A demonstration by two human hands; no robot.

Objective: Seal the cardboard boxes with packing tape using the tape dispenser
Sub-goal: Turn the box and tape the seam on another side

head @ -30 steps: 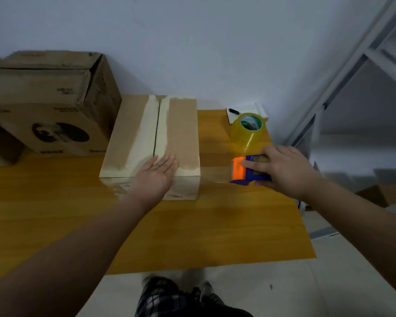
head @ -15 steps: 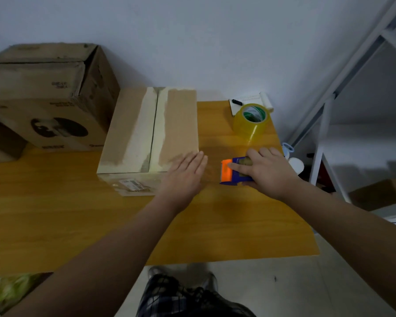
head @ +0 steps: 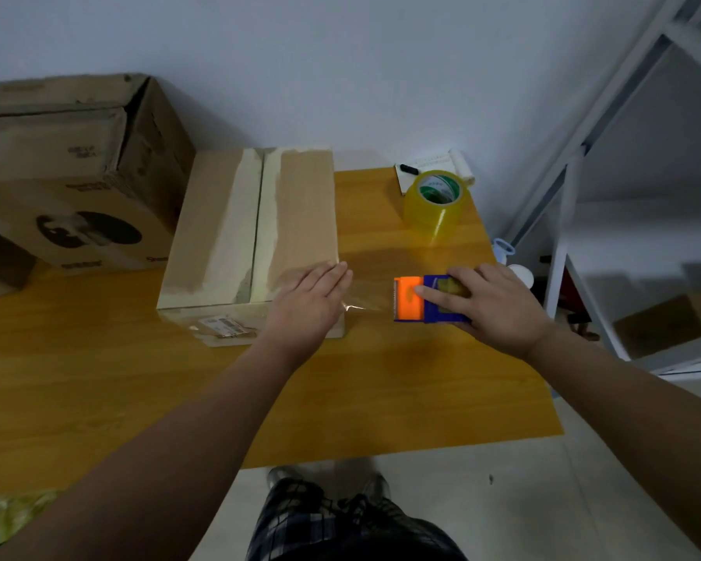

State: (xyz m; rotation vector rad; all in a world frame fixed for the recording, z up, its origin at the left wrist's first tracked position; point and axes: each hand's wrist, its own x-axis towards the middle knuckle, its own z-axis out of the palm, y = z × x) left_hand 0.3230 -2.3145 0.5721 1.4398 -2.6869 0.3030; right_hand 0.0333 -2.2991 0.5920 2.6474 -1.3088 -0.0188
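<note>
A flat cardboard box (head: 235,228) lies on the wooden table (head: 98,378), its centre seam bordered by pale strips. My left hand (head: 306,307) presses flat on the box's near right corner with straight fingers. My right hand (head: 490,303) grips the blue and orange tape dispenser (head: 415,299) just right of the box. A clear strip of tape (head: 365,293) stretches from the dispenser to the box edge under my left fingers.
A larger printed cardboard box (head: 69,176) stands at the back left. A spare roll of yellowish tape (head: 436,202) and a white pad with a black marker (head: 432,166) sit at the table's back right. A white metal rack (head: 583,188) stands right of the table.
My left hand slid right along the box top to its near right corner. The dispenser in my right hand stayed just right of the box, with tape drawn out.
</note>
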